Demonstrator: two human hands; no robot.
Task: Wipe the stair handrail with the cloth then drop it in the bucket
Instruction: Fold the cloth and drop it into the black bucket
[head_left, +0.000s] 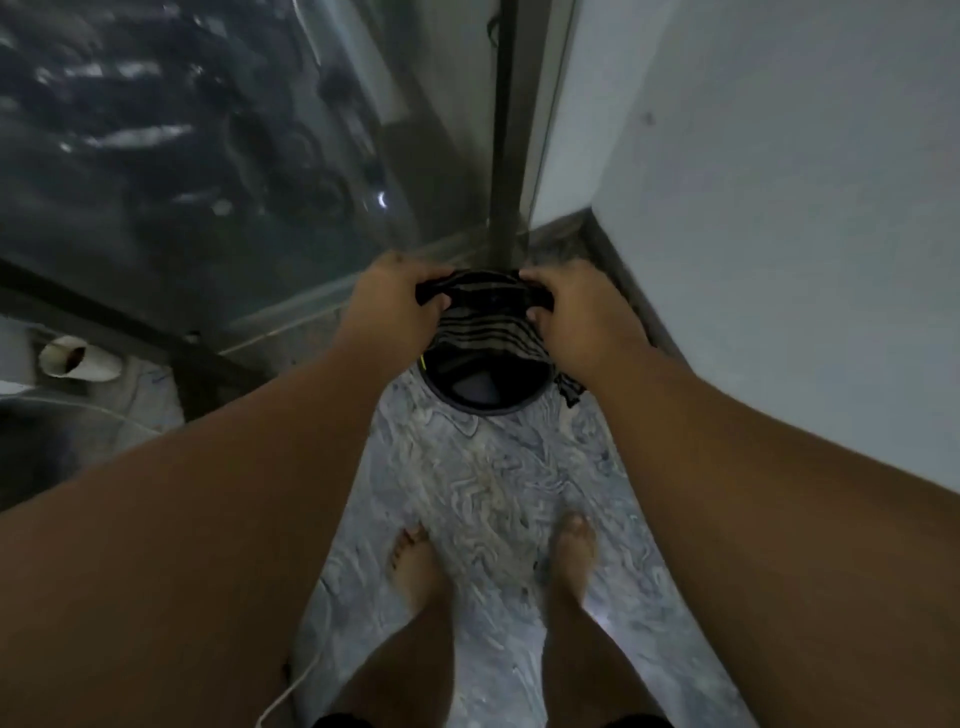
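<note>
A dark cloth with pale stripes (485, 325) hangs stretched between both hands, directly above a round black bucket (483, 400) on the floor. My left hand (397, 304) grips the cloth's left top corner. The right top corner is held by my right hand (579, 312). The cloth's lower part drapes over the bucket's far rim, and one end trails past its right side. No handrail can be made out; a dark vertical post (504, 130) rises just behind the bucket.
A white wall (779, 208) closes in on the right. A glass panel (182, 156) with a dark frame stands to the left. My bare feet (493, 561) stand on a marbled floor. A white tube (78, 358) and a thin cord (291, 691) lie at left.
</note>
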